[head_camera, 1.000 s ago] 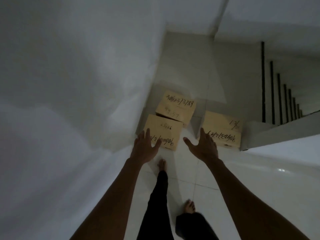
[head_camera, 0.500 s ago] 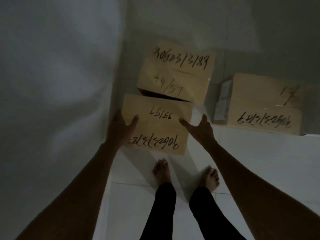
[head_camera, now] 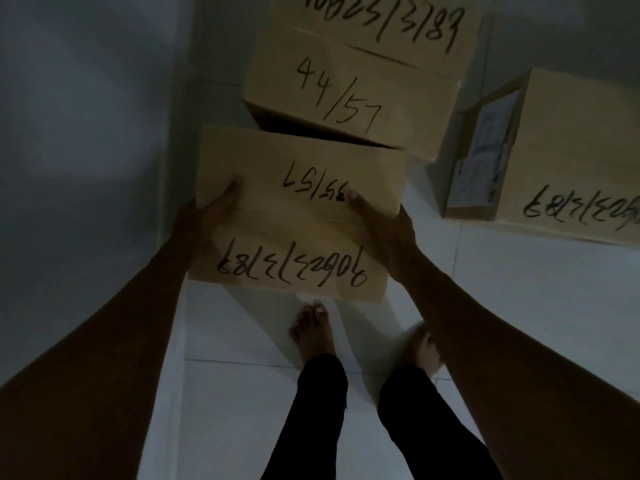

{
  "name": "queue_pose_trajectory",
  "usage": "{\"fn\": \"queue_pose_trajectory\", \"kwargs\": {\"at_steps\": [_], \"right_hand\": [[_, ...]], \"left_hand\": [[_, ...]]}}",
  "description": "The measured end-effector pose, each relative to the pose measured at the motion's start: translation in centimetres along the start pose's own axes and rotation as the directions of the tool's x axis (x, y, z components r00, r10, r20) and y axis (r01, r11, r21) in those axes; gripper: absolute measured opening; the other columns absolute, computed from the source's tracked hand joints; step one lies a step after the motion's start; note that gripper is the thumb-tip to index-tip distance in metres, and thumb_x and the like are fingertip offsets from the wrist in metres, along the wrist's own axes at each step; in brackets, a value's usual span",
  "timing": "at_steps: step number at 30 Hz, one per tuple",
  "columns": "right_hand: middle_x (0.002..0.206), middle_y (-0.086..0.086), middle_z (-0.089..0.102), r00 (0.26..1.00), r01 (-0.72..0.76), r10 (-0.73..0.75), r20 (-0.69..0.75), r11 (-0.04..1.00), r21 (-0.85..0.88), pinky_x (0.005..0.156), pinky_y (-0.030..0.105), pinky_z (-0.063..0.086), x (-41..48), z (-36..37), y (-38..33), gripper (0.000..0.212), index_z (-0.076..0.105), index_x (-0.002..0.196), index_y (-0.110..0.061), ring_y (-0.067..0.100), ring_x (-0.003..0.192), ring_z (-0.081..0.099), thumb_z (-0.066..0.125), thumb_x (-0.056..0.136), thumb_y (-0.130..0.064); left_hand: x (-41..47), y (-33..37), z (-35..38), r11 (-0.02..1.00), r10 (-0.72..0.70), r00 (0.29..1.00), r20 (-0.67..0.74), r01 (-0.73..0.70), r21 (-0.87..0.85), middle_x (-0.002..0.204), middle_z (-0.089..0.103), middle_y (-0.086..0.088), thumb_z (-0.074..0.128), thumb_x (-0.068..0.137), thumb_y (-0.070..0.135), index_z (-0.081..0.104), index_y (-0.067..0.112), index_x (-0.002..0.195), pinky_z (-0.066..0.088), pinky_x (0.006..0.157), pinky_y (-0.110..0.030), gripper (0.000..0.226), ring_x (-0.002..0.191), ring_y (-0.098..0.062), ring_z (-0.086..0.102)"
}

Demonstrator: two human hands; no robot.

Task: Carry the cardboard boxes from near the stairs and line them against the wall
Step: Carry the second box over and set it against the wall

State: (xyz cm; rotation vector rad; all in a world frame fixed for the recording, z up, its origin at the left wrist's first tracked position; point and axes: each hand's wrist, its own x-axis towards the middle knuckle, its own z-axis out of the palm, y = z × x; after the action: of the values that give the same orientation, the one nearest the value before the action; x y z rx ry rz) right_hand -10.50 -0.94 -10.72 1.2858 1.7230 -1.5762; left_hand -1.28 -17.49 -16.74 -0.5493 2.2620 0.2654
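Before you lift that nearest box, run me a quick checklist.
1. Left hand on the left edge of the nearest brown cardboard box: ok.
2. Right hand on its right edge: ok.
3. Box flaps closed: ok.
4. Clear of the brown cardboard box marked 44/57 behind: cannot tell.
5. Bare feet clear of the box: ok.
6. Weight: cannot tell.

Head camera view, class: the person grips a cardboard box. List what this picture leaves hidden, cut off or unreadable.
- Far box: its top number line is cut by the upper frame edge.
- Right box: cut by the right edge; its side label is too dim to read.
- Held box: its underside is hidden, so lift-off is unclear.
- Left hand, right hand: the fingers are behind the box's sides.
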Motion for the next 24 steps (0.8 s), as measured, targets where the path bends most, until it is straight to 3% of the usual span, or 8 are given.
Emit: {"fn": "queue_pose_trajectory", "kwargs": {"at_steps": [2, 4, 7, 9, 12, 15, 19, 24], "right_hand": [[0.117, -0.004, 0.071, 1.000, -0.006, 0.006, -0.003, 1.000, -0.007, 0.078, 0.039, 0.060, -2.2, -0.9, -1.3, 0.083, 0.055, 0.138, -0.030, 0.021, 0.105, 0.070, 0.084, 0.068, -0.065], [0.111, -0.008, 0.070, 1.000, -0.012, 0.012, -0.003, 1.000, -0.014, 0.072, 0.034, 0.058, -5.1, -2.2, -3.0, 0.081, 0.055, 0.134, -0.033, 0.018, 0.102, 0.070, 0.085, 0.066, -0.067], [0.118, -0.001, 0.074, 1.000, -0.012, 0.013, 0.014, 0.999, -0.039, 0.081, 0.043, 0.063, -11.0, -5.1, -6.9, 0.093, 0.059, 0.134, -0.029, 0.023, 0.102, 0.073, 0.087, 0.056, -0.072], [0.120, 0.003, 0.076, 0.998, -0.002, 0.004, 0.060, 0.999, -0.032, 0.088, 0.051, 0.063, -15.7, -7.3, -10.1, 0.100, 0.062, 0.136, -0.027, 0.028, 0.105, 0.075, 0.089, 0.051, -0.072], [0.123, 0.005, 0.077, 0.996, 0.027, -0.023, 0.085, 0.998, -0.050, 0.091, 0.054, 0.062, -23.8, -11.7, -15.1, 0.093, 0.062, 0.137, -0.025, 0.032, 0.107, 0.076, 0.090, 0.058, -0.066], [0.122, 0.007, 0.078, 0.986, 0.111, -0.100, 0.134, 0.990, -0.083, 0.090, 0.056, 0.063, -31.8, -15.7, -19.2, 0.090, 0.063, 0.136, -0.023, 0.034, 0.105, 0.077, 0.090, 0.060, -0.064], [0.121, 0.008, 0.078, 0.959, 0.222, -0.189, 0.211, 0.964, -0.145, 0.089, 0.057, 0.062, -41.5, -19.6, -22.1, 0.088, 0.065, 0.135, -0.022, 0.035, 0.104, 0.077, 0.091, 0.061, -0.062], [0.121, 0.005, 0.077, 0.900, 0.385, -0.286, 0.330, 0.876, -0.290, 0.085, 0.049, 0.065, -51.6, -21.9, -22.5, 0.090, 0.065, 0.136, -0.024, 0.028, 0.101, 0.077, 0.089, 0.061, -0.067]], "left_hand": [[-0.4, 0.2, -1.9, 0.990, 0.109, 0.993, -0.051, -0.103, 0.100, 0.151, 0.039, -0.028, 0.040, 0.105, 0.009, 0.036, -0.006, 0.148, 0.037, 0.112, -0.042, 0.045, 0.135, -0.029, 0.049], [-2.8, 1.3, -3.7, 0.978, 0.151, 0.987, 0.061, -0.158, 0.135, 0.160, 0.026, -0.021, 0.017, 0.108, 0.007, 0.021, -0.003, 0.153, 0.023, 0.119, -0.043, 0.047, 0.146, -0.027, 0.032], [-8.3, 1.6, -9.8, 0.982, 0.010, 0.992, 0.124, 0.014, -0.187, 0.155, 0.038, -0.019, 0.019, 0.108, 0.010, 0.032, 0.002, 0.150, 0.020, 0.121, -0.045, 0.045, 0.144, -0.029, 0.035], [-11.7, 1.1, -17.8, 0.927, -0.033, 0.981, 0.189, 0.101, -0.361, 0.149, 0.048, -0.018, 0.033, 0.107, 0.035, 0.044, 0.004, 0.145, 0.030, 0.118, -0.043, 0.049, 0.138, -0.030, 0.045], [-17.8, -0.5, -31.4, 0.769, -0.111, 0.983, 0.143, 0.176, -0.615, 0.122, 0.065, -0.004, 0.055, 0.071, 0.085, 0.060, 0.018, 0.126, 0.052, 0.098, -0.039, 0.087, 0.112, -0.027, 0.064], [-27.0, -1.2, -38.7, 0.630, -0.110, 0.991, 0.072, 0.125, -0.767, 0.103, 0.064, 0.004, 0.058, 0.048, 0.096, 0.063, 0.030, 0.125, 0.051, 0.074, -0.028, 0.101, 0.086, -0.018, 0.066], [-39.1, -2.8, -40.7, 0.538, -0.133, 0.991, -0.020, 0.055, -0.841, 0.093, 0.064, 0.007, 0.056, 0.052, 0.096, 0.064, 0.033, 0.115, 0.042, 0.059, -0.021, 0.090, 0.071, -0.005, 0.059], [-53.0, -7.0, -38.6, 0.358, -0.271, 0.961, -0.055, 0.048, -0.933, 0.089, 0.065, 0.007, 0.059, 0.050, 0.095, 0.061, 0.032, 0.106, 0.048, 0.065, -0.026, 0.084, 0.075, -0.009, 0.062]]}}
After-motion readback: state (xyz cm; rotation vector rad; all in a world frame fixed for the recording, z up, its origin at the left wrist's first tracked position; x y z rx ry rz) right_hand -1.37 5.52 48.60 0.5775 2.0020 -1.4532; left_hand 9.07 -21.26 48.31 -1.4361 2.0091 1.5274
